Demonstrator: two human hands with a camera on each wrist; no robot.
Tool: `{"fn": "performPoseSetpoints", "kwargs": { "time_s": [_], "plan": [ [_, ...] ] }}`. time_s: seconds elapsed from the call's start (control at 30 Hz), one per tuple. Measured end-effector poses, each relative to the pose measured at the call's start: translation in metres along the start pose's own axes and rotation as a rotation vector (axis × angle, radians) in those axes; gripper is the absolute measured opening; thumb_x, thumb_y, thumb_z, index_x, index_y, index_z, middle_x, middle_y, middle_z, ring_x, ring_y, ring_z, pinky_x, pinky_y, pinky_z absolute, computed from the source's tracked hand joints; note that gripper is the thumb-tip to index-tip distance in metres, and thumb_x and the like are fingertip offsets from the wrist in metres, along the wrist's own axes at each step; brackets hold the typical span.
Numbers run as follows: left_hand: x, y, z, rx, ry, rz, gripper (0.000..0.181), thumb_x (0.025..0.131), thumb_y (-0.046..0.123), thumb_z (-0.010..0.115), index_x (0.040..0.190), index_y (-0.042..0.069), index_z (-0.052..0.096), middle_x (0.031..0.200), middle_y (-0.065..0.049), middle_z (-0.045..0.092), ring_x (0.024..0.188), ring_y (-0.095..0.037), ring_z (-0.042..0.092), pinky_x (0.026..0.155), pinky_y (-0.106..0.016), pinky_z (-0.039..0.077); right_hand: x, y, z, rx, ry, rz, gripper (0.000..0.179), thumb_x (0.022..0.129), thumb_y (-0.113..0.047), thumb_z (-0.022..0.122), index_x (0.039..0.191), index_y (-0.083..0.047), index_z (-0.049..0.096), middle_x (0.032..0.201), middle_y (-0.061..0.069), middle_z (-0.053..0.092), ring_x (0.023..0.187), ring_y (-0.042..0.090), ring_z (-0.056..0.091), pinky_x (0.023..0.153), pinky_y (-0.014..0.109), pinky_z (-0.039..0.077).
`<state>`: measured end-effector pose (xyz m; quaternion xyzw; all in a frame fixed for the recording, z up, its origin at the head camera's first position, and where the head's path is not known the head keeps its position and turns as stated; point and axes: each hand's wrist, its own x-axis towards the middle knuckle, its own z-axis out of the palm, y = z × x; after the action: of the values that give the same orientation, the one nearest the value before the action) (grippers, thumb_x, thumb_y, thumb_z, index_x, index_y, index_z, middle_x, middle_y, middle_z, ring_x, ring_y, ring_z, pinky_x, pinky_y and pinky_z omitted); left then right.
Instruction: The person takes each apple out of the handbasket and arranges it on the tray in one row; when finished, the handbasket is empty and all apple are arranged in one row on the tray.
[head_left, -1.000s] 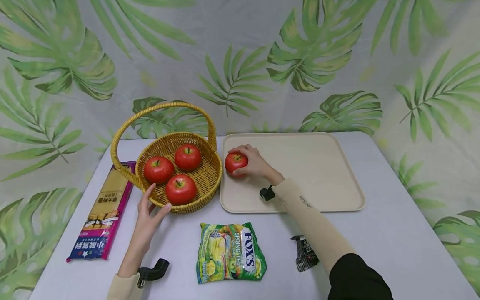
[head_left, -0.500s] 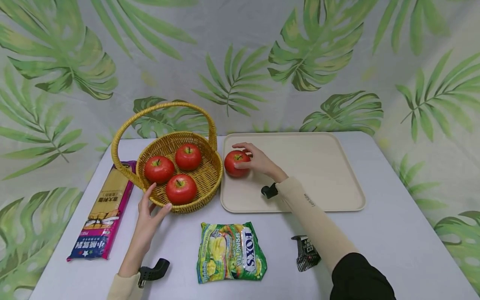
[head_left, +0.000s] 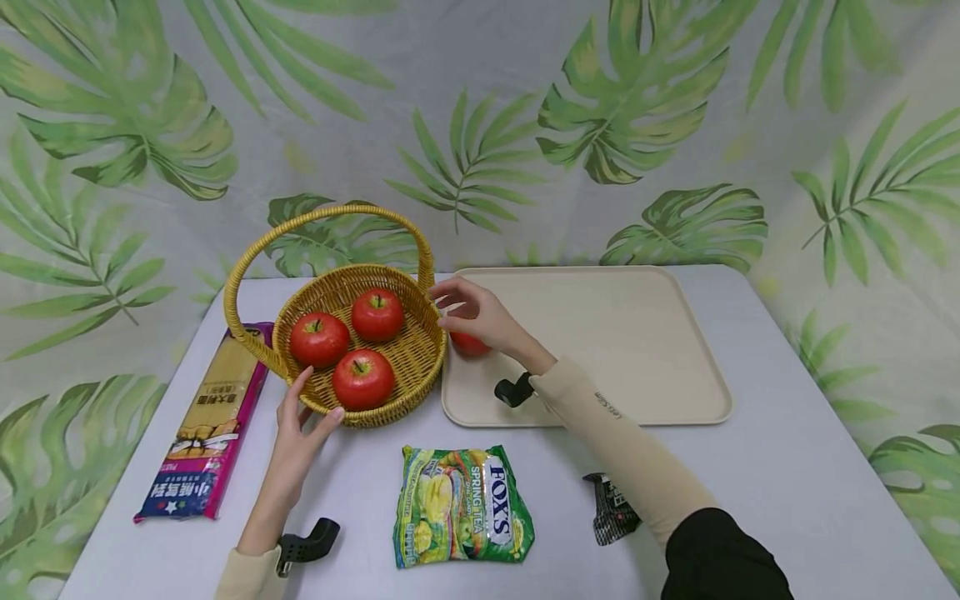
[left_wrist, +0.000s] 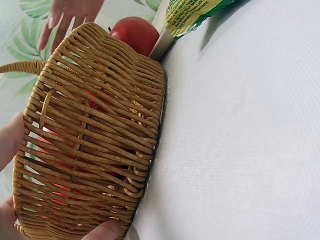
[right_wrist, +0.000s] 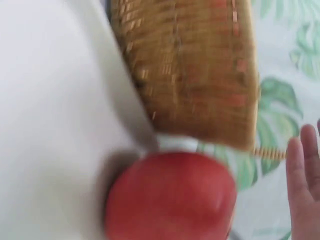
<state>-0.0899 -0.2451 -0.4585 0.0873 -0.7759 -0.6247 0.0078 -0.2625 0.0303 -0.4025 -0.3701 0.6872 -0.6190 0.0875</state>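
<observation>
My left hand (head_left: 294, 437) holds the near-left rim of a yellow wicker basket (head_left: 415, 387), thumb and fingers on its rim and outer side. Inside the basket are three red apples, one at the front (head_left: 363, 379). Another red apple (head_left: 471, 344) sits at the left end of a beige tray (head_left: 600, 350), partly hidden in the head view by my right hand (head_left: 483, 315). That hand is above the apple, fingertips right by the basket's right rim, holding nothing. The right wrist view has the tray apple (right_wrist: 172, 200) apart from the extended fingers (right_wrist: 297, 182).
A pack of noodles (head_left: 206, 417) in purple and gold lies left of the basket. In front are a green Fox's Spring Tea candy bag (head_left: 463, 504) and a small black packet (head_left: 615, 508) near the right forearm. A leaf-print cloth (head_left: 480, 133) hangs behind the table.
My right hand has let go of the apple on the tray and moved left over it, toward the basket's rim. The left hand and the basket have stayed in place.
</observation>
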Motion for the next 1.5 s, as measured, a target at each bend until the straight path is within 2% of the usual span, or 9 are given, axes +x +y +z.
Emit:
{"fn": "performPoseSetpoints", "kwargs": {
  "time_s": [0.2, 0.27, 0.33, 0.5, 0.8, 1.03, 1.17, 1.37, 1.5],
  "plan": [
    [0.000, 0.000, 0.000, 0.001, -0.002, -0.004, 0.077, 0.095, 0.025, 0.060, 0.154, 0.025, 0.011, 0.154, -0.014, -0.005, 0.138, -0.048, 0.009, 0.101, -0.065, 0.028, 0.009, -0.007, 0.029, -0.116, -0.197, 0.010, 0.048, 0.089, -0.006, 0.066, 0.133, 0.002, 0.048, 0.133, 0.019, 0.049, 0.115, 0.029, 0.048, 0.096, 0.043, 0.043],
    [0.000, 0.000, 0.000, 0.001, -0.003, -0.005, 0.077, 0.095, 0.026, 0.060, 0.154, 0.025, 0.011, 0.154, -0.014, -0.005, 0.138, -0.047, 0.009, 0.101, -0.065, 0.027, 0.013, -0.007, 0.036, -0.146, -0.264, 0.013, 0.049, 0.089, -0.009, 0.066, 0.134, 0.000, 0.048, 0.136, 0.016, 0.047, 0.119, 0.028, 0.046, 0.098, 0.044, 0.041],
    [0.000, 0.000, 0.000, 0.000, -0.004, -0.006, 0.076, 0.095, 0.025, 0.060, 0.154, 0.025, 0.011, 0.154, -0.014, -0.006, 0.138, -0.048, 0.009, 0.100, -0.066, 0.027, 0.016, -0.007, 0.044, -0.162, -0.327, 0.015, 0.050, 0.089, -0.009, 0.066, 0.135, -0.002, 0.048, 0.138, 0.013, 0.046, 0.122, 0.029, 0.044, 0.101, 0.044, 0.039],
    [0.000, 0.001, 0.000, 0.005, -0.004, -0.004, 0.076, 0.096, 0.024, 0.059, 0.154, 0.024, 0.010, 0.154, -0.014, -0.006, 0.138, -0.049, 0.009, 0.100, -0.066, 0.028, 0.027, -0.004, 0.061, -0.240, -0.467, 0.012, 0.053, 0.086, -0.001, 0.066, 0.136, -0.005, 0.049, 0.142, 0.008, 0.043, 0.131, 0.022, 0.036, 0.106, 0.038, 0.033],
    [0.000, 0.001, 0.000, 0.009, -0.005, -0.003, 0.076, 0.096, 0.024, 0.059, 0.154, 0.025, 0.010, 0.154, -0.015, -0.006, 0.137, -0.050, 0.009, 0.100, -0.065, 0.029, 0.039, 0.000, 0.084, -0.387, -0.636, 0.170, 0.062, 0.083, -0.006, 0.067, 0.141, -0.016, 0.047, 0.154, 0.011, 0.019, 0.140, 0.021, 0.017, 0.106, 0.041, 0.031],
    [-0.001, 0.001, 0.000, 0.011, -0.005, -0.007, 0.076, 0.096, 0.024, 0.059, 0.154, 0.025, 0.010, 0.154, -0.016, -0.006, 0.138, -0.049, 0.010, 0.100, -0.065, 0.029, 0.041, 0.001, 0.095, -0.413, -0.654, 0.264, 0.065, 0.081, -0.008, 0.070, 0.140, -0.023, 0.048, 0.151, 0.007, 0.020, 0.135, 0.017, 0.020, 0.102, 0.036, 0.032],
    [-0.001, 0.001, 0.000, 0.010, -0.005, -0.008, 0.076, 0.096, 0.025, 0.059, 0.154, 0.025, 0.010, 0.154, -0.015, -0.006, 0.138, -0.049, 0.010, 0.099, -0.065, 0.029, 0.040, 0.002, 0.101, -0.412, -0.639, 0.271, 0.063, 0.082, -0.008, 0.070, 0.139, -0.024, 0.048, 0.146, 0.006, 0.026, 0.130, 0.015, 0.024, 0.100, 0.032, 0.034],
    [-0.001, 0.002, 0.000, 0.007, -0.003, -0.008, 0.076, 0.096, 0.025, 0.059, 0.154, 0.025, 0.010, 0.155, -0.013, -0.008, 0.138, -0.049, 0.009, 0.099, -0.066, 0.029, 0.036, 0.002, 0.105, -0.472, -0.540, 0.237, 0.059, 0.085, -0.016, 0.073, 0.138, -0.026, 0.049, 0.137, 0.007, 0.036, 0.123, 0.014, 0.032, 0.098, 0.032, 0.037],
    [-0.001, 0.002, 0.001, 0.010, 0.003, -0.005, 0.076, 0.096, 0.023, 0.059, 0.154, 0.025, 0.011, 0.155, -0.013, -0.007, 0.137, -0.050, 0.009, 0.100, -0.066, 0.029, 0.034, -0.003, 0.098, -0.464, -0.457, 0.234, 0.060, 0.084, -0.026, 0.075, 0.138, -0.027, 0.048, 0.133, 0.008, 0.038, 0.117, 0.015, 0.039, 0.096, 0.033, 0.039]
  ]
}}
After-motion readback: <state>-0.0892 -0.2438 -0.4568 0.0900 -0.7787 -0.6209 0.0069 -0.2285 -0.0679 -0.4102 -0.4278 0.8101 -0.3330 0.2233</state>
